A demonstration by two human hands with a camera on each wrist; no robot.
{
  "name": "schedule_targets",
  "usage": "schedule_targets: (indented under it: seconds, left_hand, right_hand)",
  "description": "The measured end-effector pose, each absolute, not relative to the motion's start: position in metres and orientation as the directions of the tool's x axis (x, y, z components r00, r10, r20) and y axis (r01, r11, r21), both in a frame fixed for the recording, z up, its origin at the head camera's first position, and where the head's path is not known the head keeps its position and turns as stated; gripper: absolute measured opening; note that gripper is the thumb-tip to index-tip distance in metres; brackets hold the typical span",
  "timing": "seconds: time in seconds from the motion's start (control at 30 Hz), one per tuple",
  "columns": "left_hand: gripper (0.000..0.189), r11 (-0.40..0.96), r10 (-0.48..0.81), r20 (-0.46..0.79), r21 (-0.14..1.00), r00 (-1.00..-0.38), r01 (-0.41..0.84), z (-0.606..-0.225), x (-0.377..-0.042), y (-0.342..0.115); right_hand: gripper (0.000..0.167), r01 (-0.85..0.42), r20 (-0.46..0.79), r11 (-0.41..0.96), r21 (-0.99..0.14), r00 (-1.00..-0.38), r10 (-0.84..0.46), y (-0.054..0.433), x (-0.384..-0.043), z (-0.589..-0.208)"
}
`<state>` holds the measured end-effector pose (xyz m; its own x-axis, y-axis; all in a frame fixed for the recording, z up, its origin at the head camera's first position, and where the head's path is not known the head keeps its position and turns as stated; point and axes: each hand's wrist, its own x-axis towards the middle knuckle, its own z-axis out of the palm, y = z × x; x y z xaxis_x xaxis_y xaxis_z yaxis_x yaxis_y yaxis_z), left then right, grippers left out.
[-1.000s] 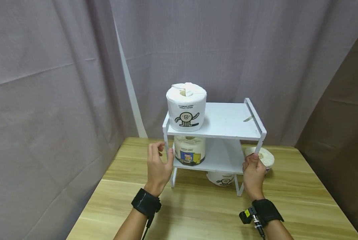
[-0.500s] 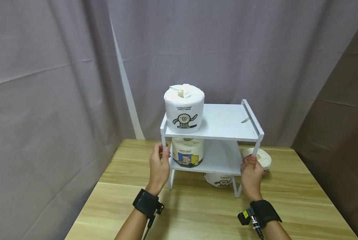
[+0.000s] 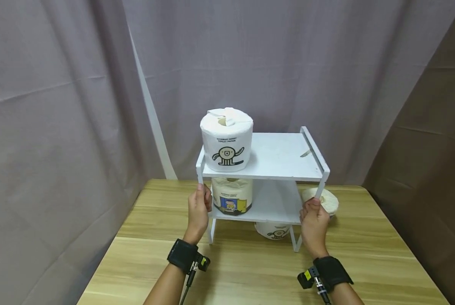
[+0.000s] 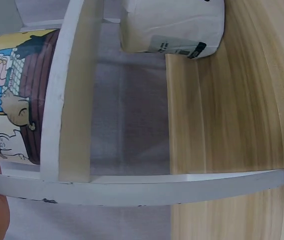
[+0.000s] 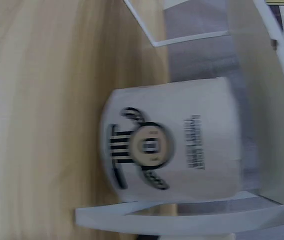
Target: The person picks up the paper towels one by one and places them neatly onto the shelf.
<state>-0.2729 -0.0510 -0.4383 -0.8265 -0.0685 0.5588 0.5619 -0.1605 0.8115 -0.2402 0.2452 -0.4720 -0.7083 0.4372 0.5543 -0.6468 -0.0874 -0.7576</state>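
Shelf (image 3: 275,156) between the hands, touching both: left hand (image 3: 198,208) gripping left leg (image 3: 200,175), right hand (image 3: 314,224) gripping right leg (image 3: 320,189).

White two-tier shelf (image 3: 278,154), upright on wooden table (image 3: 250,279), gripped by me at both front legs. Boards roughly level, one above the other. Upper board marked near right end; paint chipped along left leg.

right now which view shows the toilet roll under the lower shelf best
Right wrist: the toilet roll shows its whole printed figure, slightly blurred. In the head view the lower shelf hides its top; the left wrist view crops it.
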Motion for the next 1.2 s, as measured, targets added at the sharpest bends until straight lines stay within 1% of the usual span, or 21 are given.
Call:
schedule_targets:
  seconds: [0.13, 0.27, 0.4, 0.6, 0.77, 0.83, 0.97, 1.07, 1.2]
  left_hand:
    - [0.075, -0.125, -0.106, 0.580, 0.798, -0.808, 0.589, -0.441, -0.275, -0.048]
    - [0.077, -0.085, -0.147, 0.587, 0.794, -0.796, 0.602, -0.442, -0.279, -0.047]
    - [0.081, -0.075, -0.191, 0.580, 0.796, -0.792, 0.601, -0.445, -0.281, -0.046]
    - [0.086, -0.081, -0.198, 0.556, 0.812, -0.807, 0.579, -0.448, -0.282, -0.043]
    - [0.087, -0.058, -0.248, 0.559, 0.807, -0.791, 0.588, -0.448, -0.282, -0.042]
    - [0.087, -0.059, -0.249, 0.560, 0.805, -0.790, 0.590, -0.448, -0.282, -0.041]
    - [0.084, -0.062, -0.229, 0.557, 0.810, -0.798, 0.583, -0.448, -0.284, -0.038]
    - [0.081, -0.040, -0.242, 0.564, 0.807, -0.789, 0.589, -0.447, -0.283, -0.038]
    - [0.085, -0.006, -0.263, 0.566, 0.809, -0.781, 0.588, -0.448, -0.281, -0.040]
  right_hand:
    - [0.056, -0.643, 0.564, -0.050, -0.764, -0.704, 0.433, 0.244, -0.239, -0.475]
    - [0.056, -0.641, 0.564, -0.046, -0.766, -0.705, 0.429, 0.244, -0.242, -0.472]
    - [0.058, -0.639, 0.560, -0.051, -0.768, -0.707, 0.432, 0.243, -0.243, -0.472]
    - [0.057, -0.651, 0.565, -0.047, -0.757, -0.690, 0.453, 0.244, -0.241, -0.475]
    - [0.055, -0.662, 0.574, -0.085, -0.745, -0.701, 0.423, 0.244, -0.240, -0.477]
    - [0.055, -0.667, 0.580, -0.085, -0.740, -0.697, 0.421, 0.245, -0.240, -0.478]
    - [0.052, -0.668, 0.587, -0.048, -0.742, -0.684, 0.432, 0.248, -0.242, -0.474]
    - [0.050, -0.641, 0.578, -0.008, -0.768, -0.698, 0.422, 0.248, -0.242, -0.473]
    - [0.050, -0.588, 0.541, 0.024, -0.809, -0.727, 0.423, 0.246, -0.235, -0.476]
